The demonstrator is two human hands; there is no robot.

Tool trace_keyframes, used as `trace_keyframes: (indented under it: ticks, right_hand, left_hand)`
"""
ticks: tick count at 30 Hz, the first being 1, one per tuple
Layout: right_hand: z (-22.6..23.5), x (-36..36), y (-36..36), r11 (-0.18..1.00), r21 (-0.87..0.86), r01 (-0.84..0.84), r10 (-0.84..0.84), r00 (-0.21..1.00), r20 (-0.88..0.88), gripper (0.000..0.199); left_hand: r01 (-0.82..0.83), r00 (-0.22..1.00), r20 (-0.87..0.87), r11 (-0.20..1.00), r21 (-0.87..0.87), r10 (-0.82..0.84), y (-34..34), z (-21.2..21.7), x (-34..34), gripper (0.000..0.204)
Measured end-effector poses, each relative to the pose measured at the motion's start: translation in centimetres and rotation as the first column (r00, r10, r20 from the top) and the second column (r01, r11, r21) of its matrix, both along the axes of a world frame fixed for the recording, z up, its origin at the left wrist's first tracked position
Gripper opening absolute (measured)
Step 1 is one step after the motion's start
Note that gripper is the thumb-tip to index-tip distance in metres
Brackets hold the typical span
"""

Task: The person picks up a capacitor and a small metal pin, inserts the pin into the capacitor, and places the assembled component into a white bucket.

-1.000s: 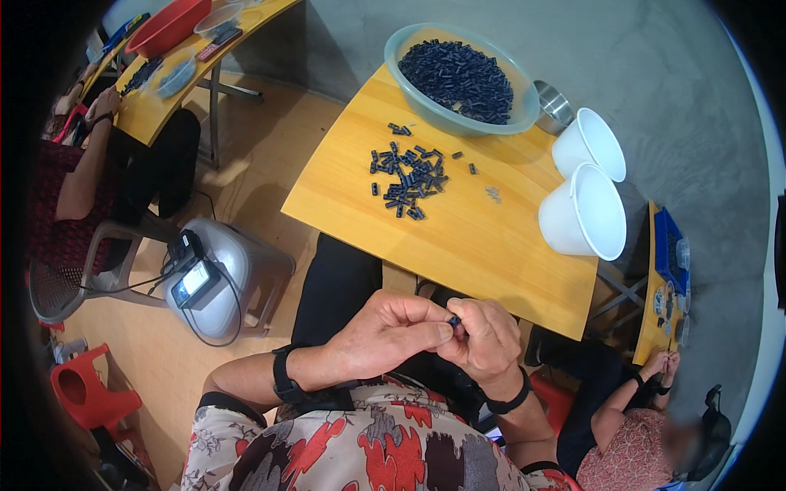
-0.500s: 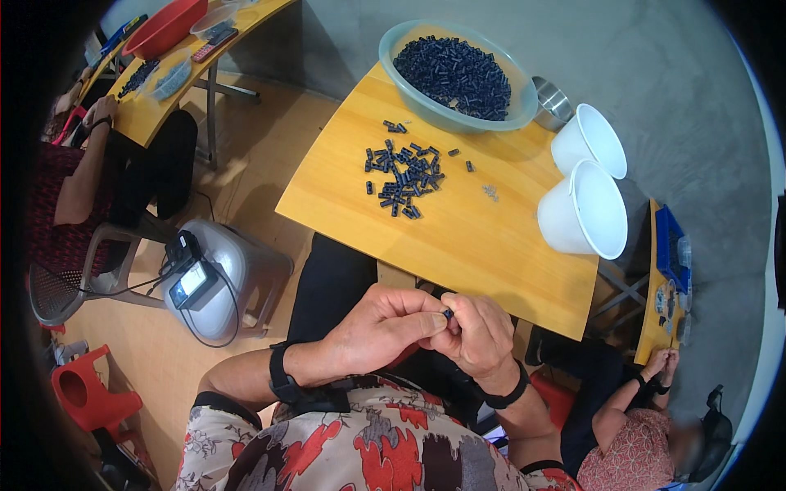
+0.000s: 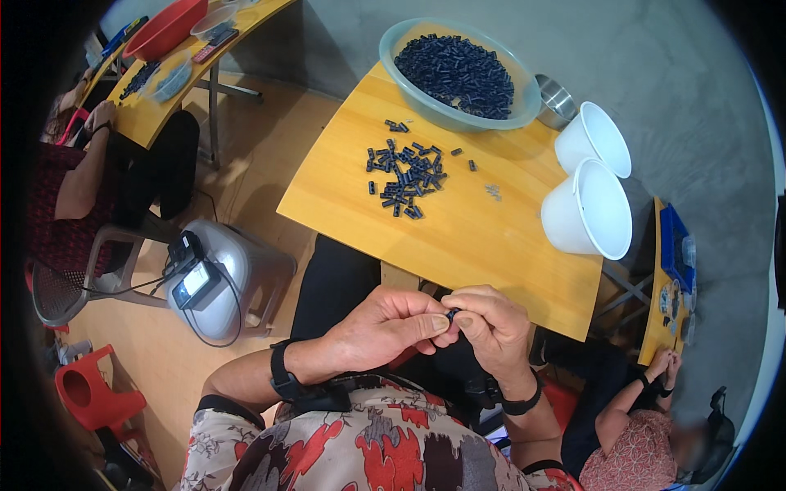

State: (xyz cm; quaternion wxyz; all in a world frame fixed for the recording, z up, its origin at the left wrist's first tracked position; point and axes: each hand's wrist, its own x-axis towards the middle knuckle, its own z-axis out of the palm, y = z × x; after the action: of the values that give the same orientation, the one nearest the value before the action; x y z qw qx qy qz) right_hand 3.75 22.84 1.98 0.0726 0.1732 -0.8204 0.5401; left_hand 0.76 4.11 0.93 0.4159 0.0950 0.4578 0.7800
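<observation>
In front of my body, just beyond the table's near edge, a small dark piece [image 3: 451,314] is held between my two hands. My left hand [image 3: 385,331] pinches it between thumb and forefinger from one side. From the other side my right hand [image 3: 496,331] grips it with thumb and bent forefinger. Fingers cover most of the piece, so its full shape is hidden. Farther off, a loose pile of short dark plastic pieces [image 3: 407,176] lies on the yellow table [image 3: 483,258]. A few tiny silvery bits [image 3: 493,192] lie to its right.
A pale basin [image 3: 530,105] heaped with dark pieces stands at the table's far edge, beside a steel bowl [image 3: 558,105]. Two white buckets [image 3: 569,219] stand at the right. Co-workers sit at left [image 3: 78,192] and lower right [image 3: 630,450]. A grey stool [image 3: 225,286] carries a cabled device.
My right hand has shifted slightly right, its fingers less curled over the piece. More of the dark piece shows between the fingertips. My left hand keeps its pinch.
</observation>
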Motion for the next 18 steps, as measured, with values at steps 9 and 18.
trace_keyframes:
  ticks: [9, 18]
  right_hand:
    - [0.2, -0.4, -0.1, 0.995, -0.076, -0.065, 0.068, 0.997, 0.032, 0.011]
    - [1.6, -0.1, 0.2, 0.997, 0.072, -0.023, 0.017, 0.996, 0.087, 0.033]
  left_hand:
    - [0.031, 1.0, 0.001, 0.999, 0.017, -0.031, -0.3, 0.1, 0.0, 0.02]
    - [-0.009, 0.999, 0.039, 1.0, 0.018, 0.008, -0.5, -0.3, -0.1, 0.02]
